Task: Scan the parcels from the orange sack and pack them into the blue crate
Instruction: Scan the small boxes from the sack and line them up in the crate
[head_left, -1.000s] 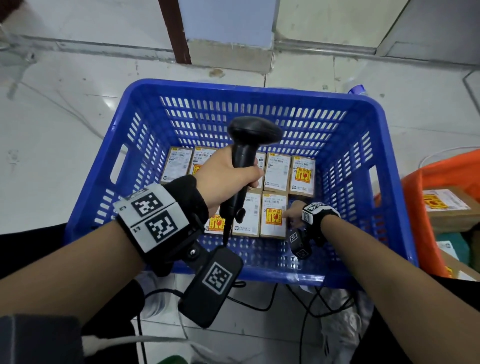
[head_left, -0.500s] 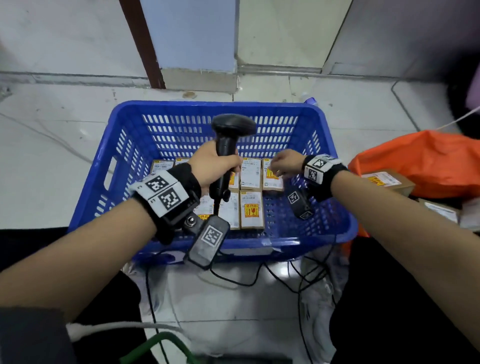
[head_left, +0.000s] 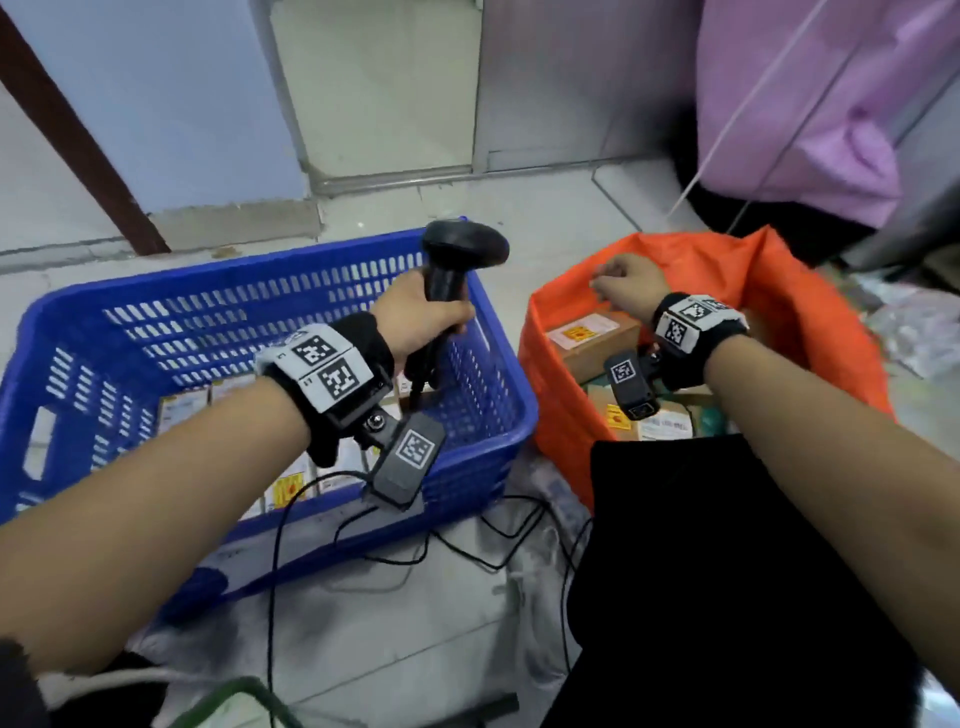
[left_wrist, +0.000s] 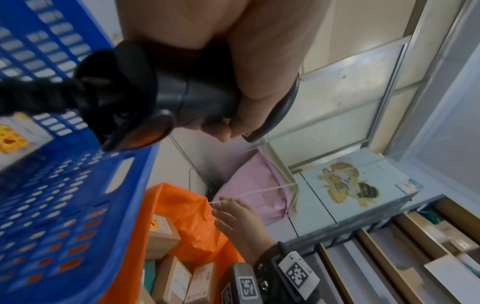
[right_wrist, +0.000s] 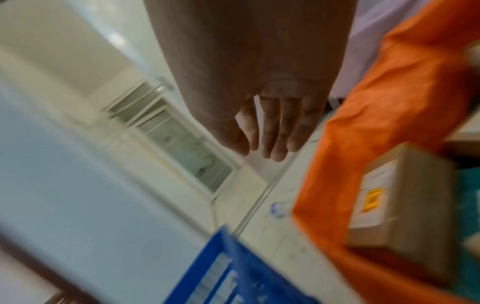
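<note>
The task looks partway done: several small labelled parcels (head_left: 291, 483) already lie on the floor of the blue crate (head_left: 498, 332), while the orange sack (head_left: 561, 415) just beside it holds more brown cardboard parcels (head_left: 597, 338). The left hand (head_left: 421, 322) is wrapped round the black barcode scanner (head_left: 457, 260) above the crate; the right hand (head_left: 626, 283) hovers over the sack, fingers loose, holding nothing (a reach, I judge). Labels show white and yellow patches with red marks; no writing is legible.
</note>
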